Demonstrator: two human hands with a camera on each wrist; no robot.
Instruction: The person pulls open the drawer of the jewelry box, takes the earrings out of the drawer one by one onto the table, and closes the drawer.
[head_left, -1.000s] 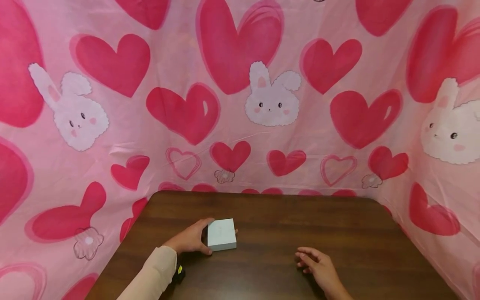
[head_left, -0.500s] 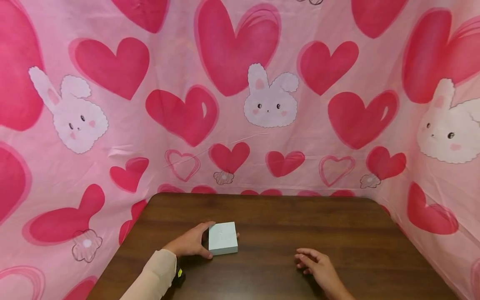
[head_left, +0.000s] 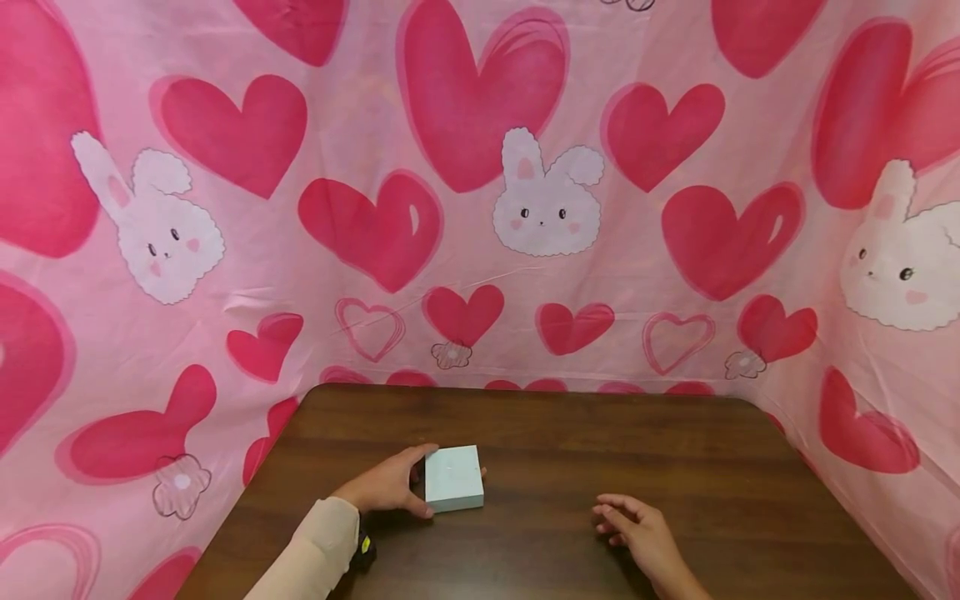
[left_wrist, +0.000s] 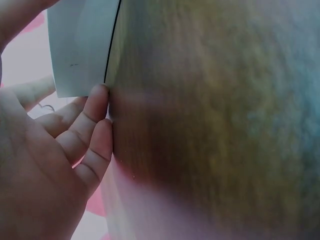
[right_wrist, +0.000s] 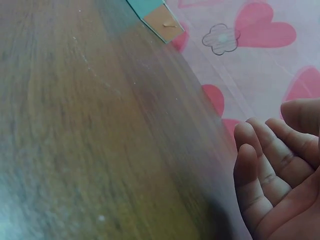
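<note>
A small, pale, square box (head_left: 453,477) lies flat on the brown wooden table, left of the middle. My left hand (head_left: 390,482) grips its left side, thumb at the near corner and fingers at the far one. In the left wrist view the box's pale side (left_wrist: 80,47) shows beside the curled fingers (left_wrist: 97,102). From the right wrist view, the box's end (right_wrist: 164,23) is tan with a small loop on it. My right hand (head_left: 633,529) holds nothing, its fingers loosely bent, off to the right of the box.
The brown table (head_left: 555,433) has rounded far corners. Pink cloth (head_left: 517,283) printed with hearts and white rabbits hangs behind it and along both sides. A black strap with a yellow mark (head_left: 365,546) is at my left wrist.
The head view has shifted slightly. My left hand and the box now appear a little farther right and nearer to me. The right hand has hardly moved.
</note>
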